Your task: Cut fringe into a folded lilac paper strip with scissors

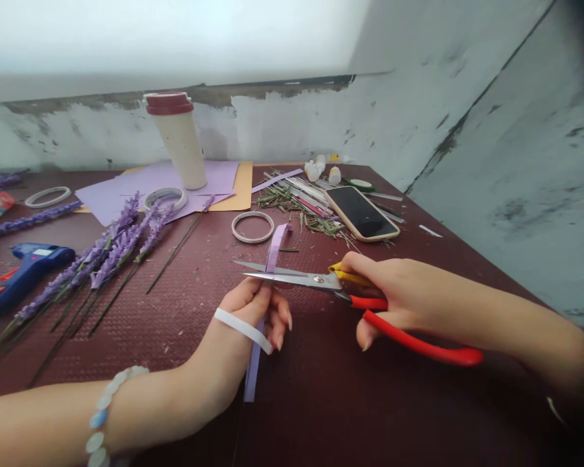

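Observation:
My left hand [257,311] pinches a purple paper strip [276,246] between thumb and fingers. The strip stands up above the fingertips, its top slightly curled, and its lower end hangs below the hand. A white band [242,329] lies across the back of the same hand. My right hand [389,285] is closed around the scissors [418,340], which have red and yellow handles. Their slightly parted blades lie across the strip just above my left fingertips.
Purple paper flowers [121,253] and a blue glue gun [32,263] lie at left. Behind are a cup [182,143], purple sheets [107,191] and a tape roll [252,227]. A phone [363,213] rests beside a pile of green scraps [292,198]. A wall [282,123] borders the table.

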The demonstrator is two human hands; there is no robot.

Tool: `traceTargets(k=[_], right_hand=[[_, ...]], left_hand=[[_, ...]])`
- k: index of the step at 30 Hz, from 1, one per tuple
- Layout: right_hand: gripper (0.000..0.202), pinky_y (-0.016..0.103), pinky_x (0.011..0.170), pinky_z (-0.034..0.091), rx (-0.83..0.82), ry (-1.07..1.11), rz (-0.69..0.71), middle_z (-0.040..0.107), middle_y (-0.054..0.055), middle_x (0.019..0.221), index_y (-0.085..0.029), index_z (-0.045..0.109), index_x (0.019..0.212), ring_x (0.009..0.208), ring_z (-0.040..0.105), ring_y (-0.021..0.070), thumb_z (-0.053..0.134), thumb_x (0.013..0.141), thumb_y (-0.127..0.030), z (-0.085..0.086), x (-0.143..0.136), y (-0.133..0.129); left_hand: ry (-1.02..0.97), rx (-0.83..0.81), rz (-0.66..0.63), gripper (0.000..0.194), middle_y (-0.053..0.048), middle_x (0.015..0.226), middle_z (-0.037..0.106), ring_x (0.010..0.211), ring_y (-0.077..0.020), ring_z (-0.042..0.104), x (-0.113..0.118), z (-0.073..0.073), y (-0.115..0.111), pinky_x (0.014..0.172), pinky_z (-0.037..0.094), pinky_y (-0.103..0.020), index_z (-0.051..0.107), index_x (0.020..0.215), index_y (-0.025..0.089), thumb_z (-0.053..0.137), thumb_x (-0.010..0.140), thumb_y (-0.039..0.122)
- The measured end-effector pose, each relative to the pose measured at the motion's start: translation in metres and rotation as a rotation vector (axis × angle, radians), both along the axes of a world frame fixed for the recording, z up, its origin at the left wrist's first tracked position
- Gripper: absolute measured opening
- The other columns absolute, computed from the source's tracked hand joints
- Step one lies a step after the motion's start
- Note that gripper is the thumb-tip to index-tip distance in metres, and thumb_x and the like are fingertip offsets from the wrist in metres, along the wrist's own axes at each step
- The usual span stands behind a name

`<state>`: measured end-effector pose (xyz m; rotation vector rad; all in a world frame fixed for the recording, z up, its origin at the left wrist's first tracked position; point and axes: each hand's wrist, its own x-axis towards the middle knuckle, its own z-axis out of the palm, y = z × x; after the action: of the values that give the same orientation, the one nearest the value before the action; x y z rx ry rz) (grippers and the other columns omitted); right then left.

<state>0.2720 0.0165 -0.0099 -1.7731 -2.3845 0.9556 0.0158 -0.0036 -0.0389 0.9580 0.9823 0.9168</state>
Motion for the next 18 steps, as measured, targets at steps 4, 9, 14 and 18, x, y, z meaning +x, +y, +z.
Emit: traceTargets(k=[4,9,14,18], right_hand=[[0.06,0.038,0.065,0.051,-0.012,0.031,-0.014,0.069,-0.004,0.081,-0.032,0.045,0.093,0.077,0.071,0.0302,0.094,0.071,-0.06,-0.0009,0.0019,0.001],[0.063,0.042,0.066,0.055,0.005,-0.007,-0.029,0.071,-0.003,0.081,-0.033,0.045,0.092,0.079,0.075,0.0347,0.097,0.065,-0.057,0.0032,-0.0006,0.0009],[0.064,0.049,0.072,0.063,-0.017,-0.038,-0.048,0.08,0.0,0.096,-0.034,0.051,0.099,0.089,0.08,0.0398,0.098,0.062,-0.054,0.006,-0.0001,-0.0029],[0.063,0.051,0.073,0.065,-0.034,-0.025,-0.033,0.081,0.002,0.1,-0.033,0.054,0.102,0.09,0.081,0.0399,0.098,0.065,-0.058,0.0043,0.0019,-0.0056]], left_hand=[[0.008,-0.002,-0.036,0.038,-0.001,0.057,0.062,0.048,-0.0108,0.05,-0.0014,-0.0016,-0.0002,0.054,0.038,-0.023,0.072,0.067,0.017,0.068,0.102,0.033],[0.032,0.0,-0.035,0.039,0.0,0.056,0.061,0.05,-0.0117,0.048,-0.0017,-0.0019,-0.0009,0.056,0.039,-0.024,0.072,0.067,0.018,0.073,0.101,0.038],[0.041,0.027,0.022,0.039,0.001,0.057,0.061,0.051,-0.011,0.049,-0.0039,-0.002,-0.0028,0.055,0.039,-0.023,0.069,0.066,0.019,0.076,0.1,0.037],[0.038,0.027,0.032,0.038,0.001,0.058,0.063,0.051,-0.0107,0.049,-0.0025,-0.003,-0.0021,0.055,0.04,-0.023,0.071,0.067,0.019,0.078,0.098,0.04]])
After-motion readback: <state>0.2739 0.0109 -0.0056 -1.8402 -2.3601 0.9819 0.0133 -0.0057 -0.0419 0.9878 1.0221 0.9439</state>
